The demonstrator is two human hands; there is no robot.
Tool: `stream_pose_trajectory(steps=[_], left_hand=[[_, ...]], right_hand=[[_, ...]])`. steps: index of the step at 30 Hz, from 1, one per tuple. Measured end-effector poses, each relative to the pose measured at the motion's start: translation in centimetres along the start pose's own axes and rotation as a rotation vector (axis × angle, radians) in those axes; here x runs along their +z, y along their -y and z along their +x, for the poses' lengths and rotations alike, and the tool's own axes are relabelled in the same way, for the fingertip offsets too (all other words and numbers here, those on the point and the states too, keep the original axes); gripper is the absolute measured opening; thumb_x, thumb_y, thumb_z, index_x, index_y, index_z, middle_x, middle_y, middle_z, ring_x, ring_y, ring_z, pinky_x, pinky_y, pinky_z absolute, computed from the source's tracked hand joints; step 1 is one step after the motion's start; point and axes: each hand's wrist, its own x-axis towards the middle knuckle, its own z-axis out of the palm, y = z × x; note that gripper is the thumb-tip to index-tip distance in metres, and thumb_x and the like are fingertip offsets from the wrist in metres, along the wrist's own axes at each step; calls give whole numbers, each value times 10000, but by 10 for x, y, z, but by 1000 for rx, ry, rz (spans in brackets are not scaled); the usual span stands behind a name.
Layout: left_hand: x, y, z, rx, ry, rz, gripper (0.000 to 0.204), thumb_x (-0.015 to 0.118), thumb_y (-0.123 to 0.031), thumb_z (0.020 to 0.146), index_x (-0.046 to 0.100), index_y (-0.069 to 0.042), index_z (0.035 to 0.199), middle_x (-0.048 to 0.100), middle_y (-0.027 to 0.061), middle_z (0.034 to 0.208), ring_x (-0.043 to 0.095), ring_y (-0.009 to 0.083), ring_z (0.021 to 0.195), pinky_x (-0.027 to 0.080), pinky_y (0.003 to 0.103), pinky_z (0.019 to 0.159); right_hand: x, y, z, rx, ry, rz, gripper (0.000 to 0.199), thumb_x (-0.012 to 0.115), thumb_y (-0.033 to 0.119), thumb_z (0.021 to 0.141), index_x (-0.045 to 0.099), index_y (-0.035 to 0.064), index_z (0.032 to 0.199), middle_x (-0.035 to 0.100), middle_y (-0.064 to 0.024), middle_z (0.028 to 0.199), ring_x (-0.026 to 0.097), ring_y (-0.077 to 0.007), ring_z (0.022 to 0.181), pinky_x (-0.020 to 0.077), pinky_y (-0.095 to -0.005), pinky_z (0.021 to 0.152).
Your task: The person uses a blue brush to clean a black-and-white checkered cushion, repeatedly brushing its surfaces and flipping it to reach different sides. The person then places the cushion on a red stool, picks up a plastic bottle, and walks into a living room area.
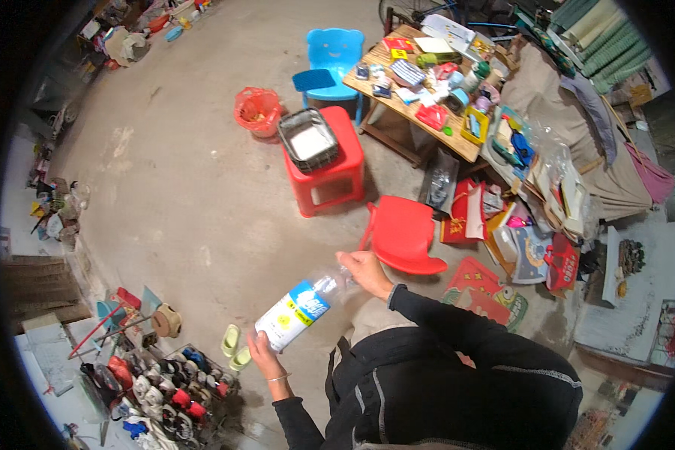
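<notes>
Package: clear plastic packet (289, 319) with a white, yellow and blue face, positioned in front of the person's torso, held clear of the floor (187, 195).
Orientation: tilted; the printed end points lower left, the transparent end upper right.
Left hand: the left hand (266, 358) grips the packet at its lower printed end, thumb along the near edge (fingers partly hidden behind the packet).
Right hand: the right hand (365, 271) is closed at the transparent upper end, gathering the loose film; exact finger placement cannot be told.
Packet-to-hand relation: the packet spans the space between both hands, touching each; the printed area sits nearer the left hand.
Red chair: the red chair (403, 234) stands just beyond the right hand, apart from the packet.
Red stool: the red stool (350, 154) stands farther ahead, bearing a black basket (321, 159) with a white item inside.
Slippers: the pale green slippers (231, 340) lie on the floor, left of the left hand.
</notes>
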Motion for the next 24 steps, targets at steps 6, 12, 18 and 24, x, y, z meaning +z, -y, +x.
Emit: stream_pose_trajectory(steps=[6,12,18,24], left_hand=[[-40,-32,39,-405,-191,-381,559,503,-596,783,516,-134,1099,611,54,805,553,171,551,389,244,407],[-97,-91,112,-357,-302,-481,625,498,-675,738,531,-124,1031,593,49,692,513,175,435,406,254,330],[-158,-111,250,-352,-43,-376,536,457,-602,817,533,-106,1005,602,48,698,518,178,427,371,248,308],[-176,-171,398,-404,187,-247,523,467,-587,824,551,-111,1023,641,30,791,591,136,539,419,204,349]], right_hand=[[101,85,75,-359,404,-61,277,602,282,847,627,5,848,630,-104,699,573,-158,608,447,-320,574],[180,150,129,-667,743,-272,276,600,237,829,580,23,1002,548,-123,824,535,-216,715,428,-331,634],[249,144,199,-547,666,-268,314,605,160,773,565,45,1062,497,-62,849,488,-160,690,417,-292,619],[299,203,252,-399,542,-296,352,597,87,696,540,54,1042,460,-60,896,471,-158,758,412,-277,644]])
